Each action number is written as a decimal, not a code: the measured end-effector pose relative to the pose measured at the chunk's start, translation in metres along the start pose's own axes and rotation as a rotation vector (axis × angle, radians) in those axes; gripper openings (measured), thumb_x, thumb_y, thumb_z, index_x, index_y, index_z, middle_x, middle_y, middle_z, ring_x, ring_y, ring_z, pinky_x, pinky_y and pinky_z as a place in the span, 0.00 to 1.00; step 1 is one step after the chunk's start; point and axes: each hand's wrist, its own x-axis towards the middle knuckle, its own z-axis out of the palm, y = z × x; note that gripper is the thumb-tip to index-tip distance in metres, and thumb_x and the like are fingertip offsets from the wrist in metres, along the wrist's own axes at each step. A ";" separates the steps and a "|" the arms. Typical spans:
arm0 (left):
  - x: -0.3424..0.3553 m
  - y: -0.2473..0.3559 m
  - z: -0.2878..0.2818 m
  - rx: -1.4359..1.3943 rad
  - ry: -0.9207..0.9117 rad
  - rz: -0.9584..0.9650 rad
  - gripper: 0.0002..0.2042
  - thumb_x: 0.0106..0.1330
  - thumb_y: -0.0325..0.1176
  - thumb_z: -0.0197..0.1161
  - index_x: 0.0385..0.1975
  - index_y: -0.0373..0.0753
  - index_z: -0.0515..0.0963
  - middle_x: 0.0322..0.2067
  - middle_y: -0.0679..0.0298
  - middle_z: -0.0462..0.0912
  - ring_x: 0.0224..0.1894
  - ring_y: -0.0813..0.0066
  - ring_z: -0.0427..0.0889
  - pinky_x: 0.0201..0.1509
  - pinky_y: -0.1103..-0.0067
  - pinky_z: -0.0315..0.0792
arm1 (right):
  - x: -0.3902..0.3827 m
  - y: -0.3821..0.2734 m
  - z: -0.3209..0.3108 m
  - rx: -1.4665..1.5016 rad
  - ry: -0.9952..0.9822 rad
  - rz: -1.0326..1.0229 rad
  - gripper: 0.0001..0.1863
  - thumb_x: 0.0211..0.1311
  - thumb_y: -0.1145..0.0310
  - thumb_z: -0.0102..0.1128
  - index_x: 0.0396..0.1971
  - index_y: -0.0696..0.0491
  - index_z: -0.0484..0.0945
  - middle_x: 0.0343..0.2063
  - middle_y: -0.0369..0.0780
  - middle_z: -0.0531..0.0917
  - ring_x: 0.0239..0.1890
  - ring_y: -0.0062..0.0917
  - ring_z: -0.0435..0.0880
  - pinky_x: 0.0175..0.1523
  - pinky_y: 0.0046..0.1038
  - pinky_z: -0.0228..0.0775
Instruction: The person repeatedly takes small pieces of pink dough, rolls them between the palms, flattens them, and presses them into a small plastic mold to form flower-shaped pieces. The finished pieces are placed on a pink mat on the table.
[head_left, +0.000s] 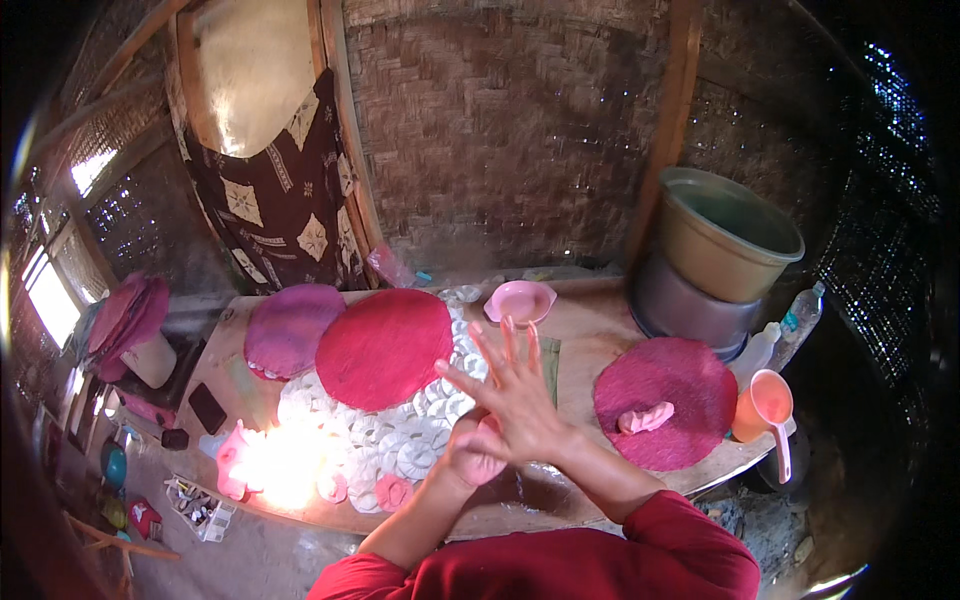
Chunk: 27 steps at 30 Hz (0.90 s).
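Observation:
My right hand [525, 405] is raised over the table with its fingers spread wide and nothing in them. Against its thumb side presses my left hand [474, 452], its fingers curled; part of it is hidden behind the right hand. Beneath and left of both hands lie many small white round pieces [412, 455], with a few pink ones [393, 492] near the table's front edge. A round red mat [385, 350] covers some of the white pieces. To the right, a pink lump [647, 417], dough-like, rests on a magenta round mat [680, 385].
Beyond the hands stands a pink bowl [520, 301]. Large stacked basins [730, 235], clear bottles [802, 312] and an orange dipper [768, 400] line the table's right side. A purple round mat [294, 325] and a dark phone [208, 408] lie left; bright sunlight hits the front-left corner.

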 end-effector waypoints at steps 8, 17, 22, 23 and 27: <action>0.022 0.020 0.032 0.167 0.262 0.129 0.39 0.64 0.71 0.31 0.72 0.60 0.38 0.74 0.67 0.35 0.75 0.66 0.34 0.73 0.57 0.37 | -0.006 -0.057 -0.013 0.309 0.017 -0.132 0.55 0.46 0.26 0.54 0.69 0.48 0.57 0.70 0.46 0.54 0.74 0.47 0.37 0.70 0.58 0.27; -0.002 0.022 0.056 0.270 0.203 -0.074 0.35 0.72 0.62 0.28 0.71 0.44 0.43 0.72 0.58 0.43 0.74 0.66 0.44 0.75 0.66 0.39 | 0.009 0.001 -0.003 0.329 0.182 0.015 0.54 0.53 0.24 0.40 0.69 0.52 0.54 0.71 0.48 0.50 0.73 0.48 0.38 0.70 0.55 0.18; 0.006 0.013 0.047 0.274 0.242 -0.022 0.39 0.68 0.66 0.33 0.72 0.49 0.39 0.73 0.64 0.38 0.74 0.66 0.43 0.73 0.63 0.43 | 0.008 -0.013 -0.004 0.268 0.082 -0.027 0.56 0.53 0.22 0.36 0.70 0.54 0.51 0.70 0.50 0.50 0.73 0.50 0.37 0.70 0.56 0.20; 0.012 0.016 0.044 0.293 0.254 0.012 0.40 0.68 0.67 0.33 0.72 0.49 0.38 0.73 0.65 0.37 0.74 0.66 0.43 0.73 0.63 0.43 | 0.004 -0.021 -0.003 0.379 0.121 -0.009 0.57 0.51 0.21 0.37 0.70 0.54 0.51 0.70 0.50 0.51 0.73 0.50 0.37 0.70 0.56 0.21; 0.036 0.029 0.039 0.359 0.262 0.189 0.41 0.66 0.69 0.33 0.72 0.50 0.36 0.73 0.65 0.35 0.74 0.66 0.39 0.74 0.65 0.39 | -0.010 -0.049 0.006 0.409 0.216 -0.016 0.64 0.44 0.21 0.49 0.70 0.57 0.47 0.70 0.51 0.49 0.73 0.51 0.36 0.70 0.55 0.20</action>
